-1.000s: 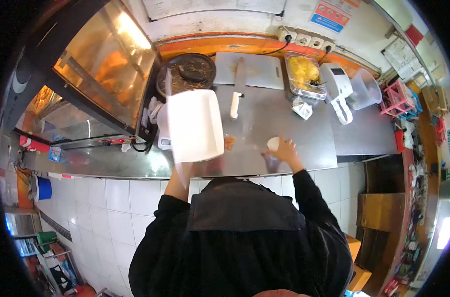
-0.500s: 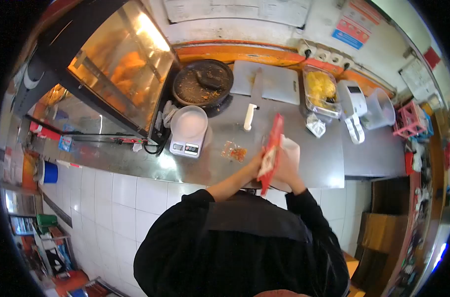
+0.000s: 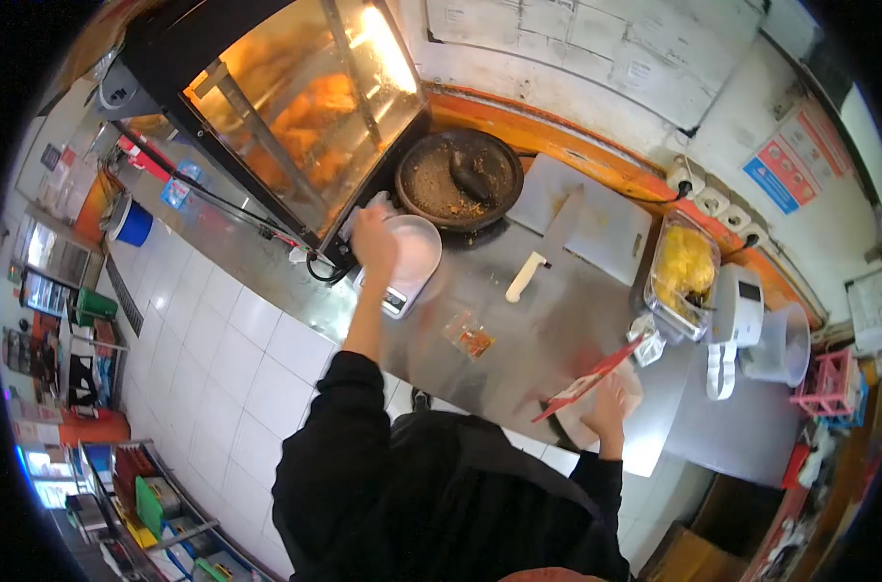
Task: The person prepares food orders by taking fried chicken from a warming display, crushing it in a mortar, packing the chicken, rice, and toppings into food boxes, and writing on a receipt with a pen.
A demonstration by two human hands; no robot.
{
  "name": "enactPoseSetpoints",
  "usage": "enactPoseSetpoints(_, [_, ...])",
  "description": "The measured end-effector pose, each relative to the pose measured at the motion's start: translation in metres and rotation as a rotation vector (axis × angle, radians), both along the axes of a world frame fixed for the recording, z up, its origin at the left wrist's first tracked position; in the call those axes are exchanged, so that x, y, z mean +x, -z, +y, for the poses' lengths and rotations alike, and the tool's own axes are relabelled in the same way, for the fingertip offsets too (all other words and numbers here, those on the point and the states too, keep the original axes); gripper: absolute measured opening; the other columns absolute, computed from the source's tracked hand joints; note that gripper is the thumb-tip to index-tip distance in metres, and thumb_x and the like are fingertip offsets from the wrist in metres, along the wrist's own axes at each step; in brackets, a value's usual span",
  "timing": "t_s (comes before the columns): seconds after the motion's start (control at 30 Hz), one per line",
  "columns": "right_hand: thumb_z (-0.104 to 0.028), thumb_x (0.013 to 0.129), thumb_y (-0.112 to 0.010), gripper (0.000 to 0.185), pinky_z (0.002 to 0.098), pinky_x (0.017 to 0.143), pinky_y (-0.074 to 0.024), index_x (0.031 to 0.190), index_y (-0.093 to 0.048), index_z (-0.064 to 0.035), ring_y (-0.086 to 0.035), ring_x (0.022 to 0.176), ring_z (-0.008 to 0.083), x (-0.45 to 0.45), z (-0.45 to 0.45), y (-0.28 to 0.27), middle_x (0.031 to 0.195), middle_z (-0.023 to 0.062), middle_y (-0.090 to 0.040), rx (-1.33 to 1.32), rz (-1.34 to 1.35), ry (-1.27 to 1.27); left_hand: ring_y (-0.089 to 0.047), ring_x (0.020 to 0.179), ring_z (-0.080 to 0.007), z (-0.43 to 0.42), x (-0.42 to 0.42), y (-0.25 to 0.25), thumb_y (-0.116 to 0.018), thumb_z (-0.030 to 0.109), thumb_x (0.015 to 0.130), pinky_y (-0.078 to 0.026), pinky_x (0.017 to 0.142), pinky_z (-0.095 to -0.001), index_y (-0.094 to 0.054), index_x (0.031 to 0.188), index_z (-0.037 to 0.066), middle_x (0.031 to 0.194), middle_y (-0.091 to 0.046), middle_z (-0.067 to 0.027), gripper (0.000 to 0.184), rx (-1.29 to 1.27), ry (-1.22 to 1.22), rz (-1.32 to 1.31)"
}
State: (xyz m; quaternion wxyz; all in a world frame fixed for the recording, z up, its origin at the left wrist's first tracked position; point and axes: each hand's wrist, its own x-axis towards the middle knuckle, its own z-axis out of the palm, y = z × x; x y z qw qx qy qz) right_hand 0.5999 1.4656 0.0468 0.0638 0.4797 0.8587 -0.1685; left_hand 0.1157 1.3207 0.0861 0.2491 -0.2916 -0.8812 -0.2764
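Observation:
My left hand (image 3: 375, 242) reaches over the near-left side of the white kitchen scale (image 3: 414, 254). Its fingers are blurred beside a crumpled clear plastic bag (image 3: 384, 203) by the glass cabinet, and I cannot make out whether they grip it. At the counter's front edge, my right hand (image 3: 609, 411) is closed on a red-and-white paper package (image 3: 596, 376), tilted and seen mostly edge-on. A small clear packet of orange-red contents (image 3: 470, 335) lies flat on the counter between the hands. Beyond it rests a knife with a cream handle (image 3: 526, 277), its blade on a grey cutting board (image 3: 606, 228).
A lit glass cabinet (image 3: 295, 126) with fried food stands at the left. Near the wall is a dark stone mortar (image 3: 431, 199) with its pestle (image 3: 471, 178). A tray of yellow food (image 3: 683, 262), a white device (image 3: 743, 308) and a clear tub (image 3: 778, 341) line the right.
My left hand has let go of the red-and-white package and moved left to the scale and plastic bag. My right hand keeps the package. The camera view has turned.

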Motion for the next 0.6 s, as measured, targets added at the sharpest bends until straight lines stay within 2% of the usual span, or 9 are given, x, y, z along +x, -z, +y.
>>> enactPoseSetpoints(0.1, [-0.006,0.056,-0.071,0.087,0.046,0.104,-0.0302,0.135,-0.036,-0.0071,-0.033,0.128,0.0355,0.013,0.027,-0.031,0.136,0.0177,-0.038,0.027,0.234,-0.185,-0.056,0.088,-0.0335,-0.027,-0.039,0.016,-0.054,0.004,0.073,-0.049,0.07,-0.046,-0.055,0.087,0.006,0.092,-0.057,-0.0135,0.015,-0.241,-0.094,0.026])
enactPoseSetpoints(0.13, [-0.007,0.059,-0.072,0.083,0.0426,0.106,-0.0292,0.135,-0.037,-0.009,-0.036,0.126,0.0364,0.024,0.039,-0.019,0.131,0.0179,-0.044,-0.028,0.308,-0.131,-0.057,0.089,-0.0337,-0.031,-0.049,0.022,-0.056,0.005,0.074,-0.049,0.068,-0.0451,-0.055,0.088,0.006,0.092,-0.058,-0.013,0.014,-0.329,-0.061,-0.002])
enactPoseSetpoints(0.2, [-0.006,0.065,-0.069,0.07,0.0393,0.099,-0.037,0.13,-0.044,-0.0084,-0.047,0.114,0.0376,0.008,0.033,-0.071,0.12,0.0171,-0.052,0.155,0.295,-0.078,-0.058,0.091,-0.0339,-0.04,-0.07,0.023,-0.057,0.006,0.076,-0.049,0.066,-0.0443,-0.055,0.089,0.006,0.093,-0.059,-0.0124,0.014,-0.421,-0.048,-0.027])
enactPoseSetpoints(0.27, [-0.004,0.07,-0.065,0.055,0.0376,0.086,-0.0457,0.123,-0.053,-0.0069,-0.056,0.097,0.0337,-0.027,0.02,-0.133,0.106,0.0146,-0.058,0.095,0.461,0.049,-0.06,0.078,-0.0351,-0.035,-0.085,0.021,-0.059,0.011,0.078,-0.048,0.067,-0.0444,-0.057,0.087,0.006,0.081,-0.061,-0.0127,0.011,-0.402,-0.001,0.011])
enactPoseSetpoints(0.3, [-0.002,0.074,-0.064,0.043,0.0357,0.075,-0.0488,0.117,-0.057,-0.0054,-0.06,0.082,0.0295,-0.055,0.002,-0.162,0.093,0.0123,-0.061,0.147,0.629,0.079,-0.061,0.071,-0.0339,-0.035,-0.072,-0.01,-0.058,0.012,0.079,-0.048,0.065,-0.0431,-0.061,0.089,0.008,0.077,-0.06,-0.0129,0.011,-0.175,0.052,0.07])
enactPoseSetpoints(0.33, [-0.002,0.074,-0.064,0.043,0.0357,0.075,-0.0488,0.117,-0.057,-0.0054,-0.06,0.082,0.0295,-0.078,-0.016,-0.167,0.093,0.0123,-0.061,0.152,0.633,0.069,-0.061,0.071,-0.0339,-0.039,-0.059,-0.036,-0.058,0.012,0.079,-0.048,0.065,-0.0431,-0.061,0.089,0.008,0.077,-0.06,-0.0129,0.011,-0.168,0.043,0.072])
enactPoseSetpoints(0.4, [-0.004,0.081,-0.06,0.035,0.0356,0.075,-0.0486,0.116,-0.057,-0.0043,-0.061,0.081,0.0279,-0.118,-0.056,-0.174,0.094,0.0132,-0.062,-0.191,1.016,-0.003,-0.062,0.075,-0.0324,-0.057,-0.035,-0.078,-0.056,0.012,0.08,-0.049,0.064,-0.0422,-0.062,0.087,0.006,0.082,-0.062,-0.0123,0.01,0.103,0.079,0.015])
enactPoseSetpoints(0.53, [-0.009,0.088,-0.055,0.025,0.0315,0.08,-0.0479,0.111,-0.06,-0.0032,-0.063,0.092,0.0243,-0.245,-0.142,-0.158,0.105,0.0163,-0.064,-0.418,0.979,-0.645,-0.06,0.061,-0.0219,-0.14,0.012,-0.123,-0.064,0.003,0.075,-0.047,0.053,-0.0332,-0.063,0.088,0.006,0.075,-0.058,-0.0073,0.014,0.218,0.103,-0.015])
enactPoseSetpoints(0.6, [-0.006,0.088,-0.053,0.026,0.0319,0.083,-0.0474,0.114,-0.059,-0.0033,-0.063,0.096,0.0216,-0.305,-0.203,-0.15,0.104,0.0158,-0.064,-0.426,1.165,-0.725,-0.059,0.057,-0.0166,-0.193,0.033,-0.13,-0.066,0.0,0.073,-0.046,0.049,-0.0288,-0.063,0.089,0.006,0.071,-0.056,-0.0059,0.017,0.263,0.137,-0.02])
